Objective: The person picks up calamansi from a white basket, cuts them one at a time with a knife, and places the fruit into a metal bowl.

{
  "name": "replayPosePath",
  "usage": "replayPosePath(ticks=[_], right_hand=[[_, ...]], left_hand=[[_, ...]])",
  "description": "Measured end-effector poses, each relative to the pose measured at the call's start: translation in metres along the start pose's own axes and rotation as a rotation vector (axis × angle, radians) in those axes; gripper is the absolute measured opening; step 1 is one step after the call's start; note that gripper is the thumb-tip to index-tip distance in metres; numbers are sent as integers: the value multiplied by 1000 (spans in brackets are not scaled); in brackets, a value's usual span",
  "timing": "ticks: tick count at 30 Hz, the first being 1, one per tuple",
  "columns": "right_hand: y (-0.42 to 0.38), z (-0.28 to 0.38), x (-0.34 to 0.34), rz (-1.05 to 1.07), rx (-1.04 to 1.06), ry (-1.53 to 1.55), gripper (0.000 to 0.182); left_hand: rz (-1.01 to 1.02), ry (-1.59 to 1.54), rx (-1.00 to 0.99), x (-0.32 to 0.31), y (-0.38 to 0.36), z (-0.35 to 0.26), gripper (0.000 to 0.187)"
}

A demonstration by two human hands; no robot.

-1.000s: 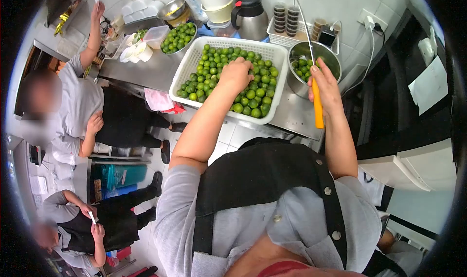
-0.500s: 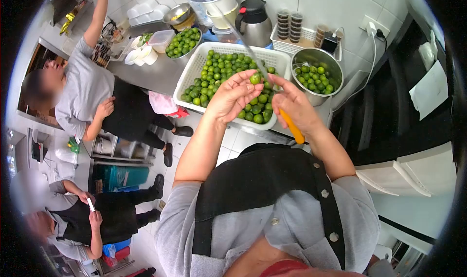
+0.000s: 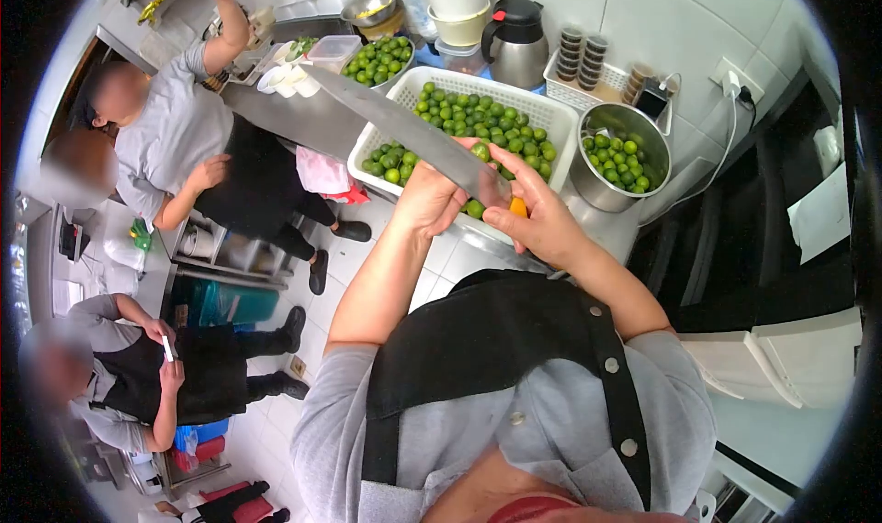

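Observation:
My right hand (image 3: pixel 540 218) is closed around a knife (image 3: pixel 395 130) with an orange handle. Its broad blade slants up and to the left, crossing in front of my left fingers. My left hand (image 3: pixel 428 199) pinches a small green lime (image 3: pixel 480 152) at its fingertips, just behind the blade; the blade partly hides those fingers. The right fingertips are close beside the lime. Both hands are over the near side of a white perforated basket (image 3: pixel 360 153) holding many limes (image 3: pixel 487 109). To the right stands a steel pot (image 3: pixel 597 181) with more limes.
A bowl of limes (image 3: pixel 378 62), a thermos jug (image 3: pixel 514 43), stacked tubs (image 3: pixel 457 17) and a tray of small lidded cups (image 3: pixel 582 54) line the back of the counter. A charger cable (image 3: pixel 707 178) hangs at right. Co-workers (image 3: pixel 184 109) stand at left, one holding a phone.
The knife has swung from pointing away to lying across my left hand, leftward. My right wrist has turned, hiding most of the handle. The view has shifted slightly; a co-worker's raised arm has bent.

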State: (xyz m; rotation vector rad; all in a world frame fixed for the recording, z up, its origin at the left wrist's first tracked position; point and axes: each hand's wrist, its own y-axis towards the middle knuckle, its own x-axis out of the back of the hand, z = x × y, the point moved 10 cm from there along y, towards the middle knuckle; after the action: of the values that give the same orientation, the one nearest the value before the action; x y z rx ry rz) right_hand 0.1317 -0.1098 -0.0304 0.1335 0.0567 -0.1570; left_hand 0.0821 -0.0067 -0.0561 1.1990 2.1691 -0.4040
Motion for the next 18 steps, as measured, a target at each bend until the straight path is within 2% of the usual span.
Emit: replayPosePath(ticks=[6,12,15,18], right_hand=[[0,4,-1,9,-8,-23,76],[-2,0,-1,40,-32,-3,76],[-3,0,-3,50,-38,67,74],[-3,-3,-2,52,-30,92,70]], left_hand=[[-47,160,-97,7,-4,-8,38],[-77,70,-79,5,-7,3,34],[-19,58,-40,3,-4,7,31],[-25,257,-87,1,-9,-2,25]])
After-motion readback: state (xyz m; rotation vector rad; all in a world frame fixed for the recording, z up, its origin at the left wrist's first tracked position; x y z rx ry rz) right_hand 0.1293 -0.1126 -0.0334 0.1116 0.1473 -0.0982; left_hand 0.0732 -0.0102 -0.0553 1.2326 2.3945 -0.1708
